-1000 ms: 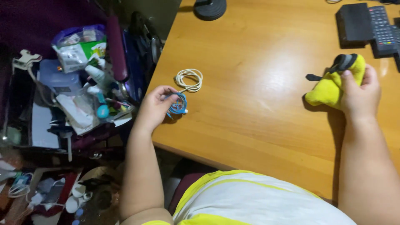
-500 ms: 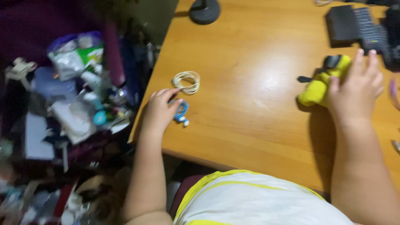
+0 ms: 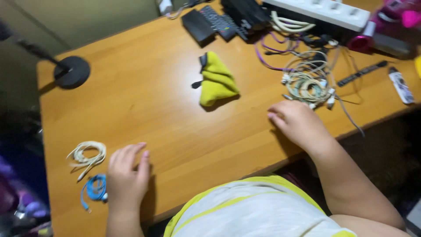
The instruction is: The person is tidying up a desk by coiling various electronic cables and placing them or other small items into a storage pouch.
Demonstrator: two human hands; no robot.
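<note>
My left hand [image 3: 127, 175] lies flat and empty on the wooden desk [image 3: 153, 109], fingers apart. Just left of it are a coiled blue cable [image 3: 95, 188] and a coiled white cable [image 3: 87, 153]. My right hand [image 3: 298, 123] rests on the desk with loosely curled fingers and holds nothing. It sits just below a tangle of pale coiled cables [image 3: 307, 83]. A yellow plush toy [image 3: 215, 80] with a dark strap lies alone on the desk, up and left of my right hand.
A round black stand base [image 3: 71, 71] sits at the far left. At the far edge are a black box [image 3: 198, 26], a remote control [image 3: 221, 19], a white power strip [image 3: 324, 11], purple cable [image 3: 267, 55], a pink object [image 3: 394, 11] and a small white device [image 3: 400, 85].
My right hand let go of the yellow plush toy and moved right, toward the cable tangle. My left hand released the blue cable and lies flat. The view swung right.
</note>
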